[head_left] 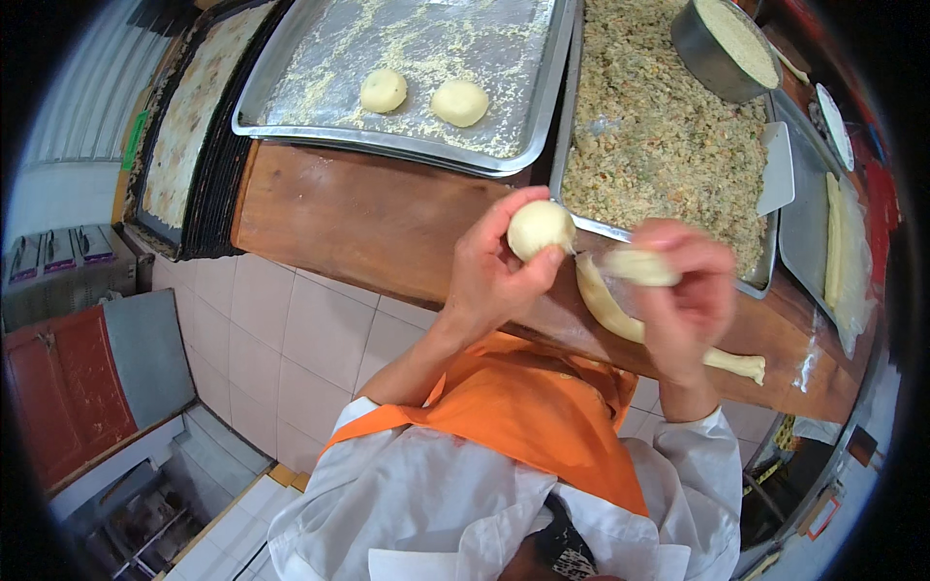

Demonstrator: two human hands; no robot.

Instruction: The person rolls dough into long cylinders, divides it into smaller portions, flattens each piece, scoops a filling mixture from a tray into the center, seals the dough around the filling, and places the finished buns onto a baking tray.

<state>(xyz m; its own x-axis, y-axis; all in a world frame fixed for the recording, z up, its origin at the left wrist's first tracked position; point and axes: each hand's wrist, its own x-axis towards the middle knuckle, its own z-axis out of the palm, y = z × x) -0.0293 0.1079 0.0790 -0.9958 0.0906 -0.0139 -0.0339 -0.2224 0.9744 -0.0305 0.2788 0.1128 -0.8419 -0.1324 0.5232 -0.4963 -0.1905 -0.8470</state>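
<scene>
My left hand (499, 271) cups a smooth, pale dough ball (541, 230) between thumb and fingers, above the near edge of the wooden table (358, 208). Just to its right, my right hand (683, 295) grips a smaller dough piece (641, 266), blurred by motion. Under the right hand a long dough rope (605, 305) lies on the table, its middle partly hidden by that hand. Two round dough balls (459, 103) rest on a metal baking tray (291, 92) strewn with pale crumbs or seeds.
A tray of chunky filling (659, 145) stands ahead on the right, holding a round metal pan (702, 53) of pale grains and a white scraper (776, 169). Farther right, another dough strip (833, 242) lies beside plastic film. Stacked dark baking trays (208, 145) are at the left.
</scene>
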